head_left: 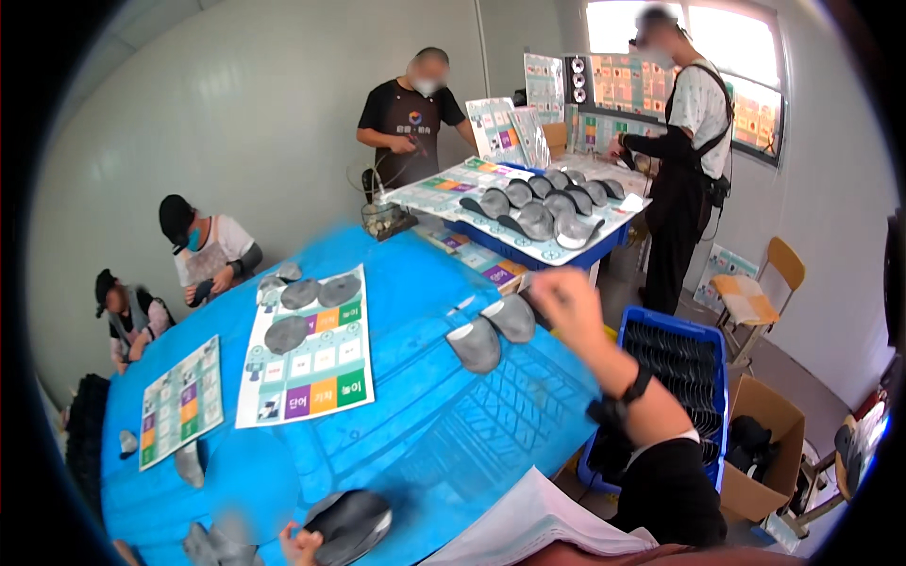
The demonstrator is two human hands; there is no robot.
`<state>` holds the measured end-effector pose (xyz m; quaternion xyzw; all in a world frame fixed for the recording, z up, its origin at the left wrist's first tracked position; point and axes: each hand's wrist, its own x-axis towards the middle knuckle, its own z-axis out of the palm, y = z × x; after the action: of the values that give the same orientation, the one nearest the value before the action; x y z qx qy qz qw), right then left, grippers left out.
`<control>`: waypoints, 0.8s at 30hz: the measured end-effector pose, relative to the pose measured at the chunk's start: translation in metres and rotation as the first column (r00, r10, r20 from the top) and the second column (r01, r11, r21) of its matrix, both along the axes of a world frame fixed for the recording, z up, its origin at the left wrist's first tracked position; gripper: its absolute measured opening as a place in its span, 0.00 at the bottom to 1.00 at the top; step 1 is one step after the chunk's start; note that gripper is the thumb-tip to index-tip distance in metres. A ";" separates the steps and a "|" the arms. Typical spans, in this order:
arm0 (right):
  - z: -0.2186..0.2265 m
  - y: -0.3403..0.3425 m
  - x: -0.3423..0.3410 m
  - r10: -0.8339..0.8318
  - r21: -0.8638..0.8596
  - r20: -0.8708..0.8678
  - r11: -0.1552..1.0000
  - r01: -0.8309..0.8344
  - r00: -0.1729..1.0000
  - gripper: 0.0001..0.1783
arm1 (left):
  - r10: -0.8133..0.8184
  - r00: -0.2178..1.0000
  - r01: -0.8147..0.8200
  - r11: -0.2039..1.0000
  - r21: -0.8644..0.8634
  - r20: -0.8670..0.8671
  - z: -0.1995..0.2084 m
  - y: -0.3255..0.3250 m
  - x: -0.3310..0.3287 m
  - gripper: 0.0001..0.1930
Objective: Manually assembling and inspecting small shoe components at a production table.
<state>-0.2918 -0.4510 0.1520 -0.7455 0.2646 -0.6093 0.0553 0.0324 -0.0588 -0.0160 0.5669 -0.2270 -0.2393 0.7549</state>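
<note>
At the near edge of the blue-covered table, my left hand has its fingers closed at the left edge of a dark grey rounded piece with a pale patch at its right end. Only part of that hand shows. My right hand is raised over the table's right side, fingers drawn together and slightly blurred; whether something small is between them is hidden. Just left of it lie two grey rounded pieces with pale ends, a nearer one and a farther one.
Several grey pieces lie on a printed sheet; a second sheet lies left. Curved grey pieces cover a far table. At right stand a blue crate, a cardboard box and a chair. Several people work around.
</note>
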 end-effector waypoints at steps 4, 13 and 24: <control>0.039 -0.131 -0.044 -0.382 -0.134 -0.125 0.921 0.366 0.915 0.06 | -0.009 0.977 0.034 0.993 0.115 -0.212 -0.004 0.049 0.004 0.16; 0.024 -0.252 -0.037 -0.521 0.109 -0.515 0.748 0.655 0.681 0.11 | 0.153 0.985 -0.150 0.988 0.045 -0.082 -0.012 0.057 -0.007 0.16; 0.022 -0.253 -0.014 -0.538 0.188 -0.565 0.654 0.733 0.625 0.16 | 0.157 0.984 -0.151 0.986 0.070 -0.085 -0.002 0.059 -0.014 0.14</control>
<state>-0.3062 -0.7041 0.1743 -0.6918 0.6402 -0.3238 -0.0820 0.0180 -0.0003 -0.0179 0.5948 -0.1406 -0.2125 0.7624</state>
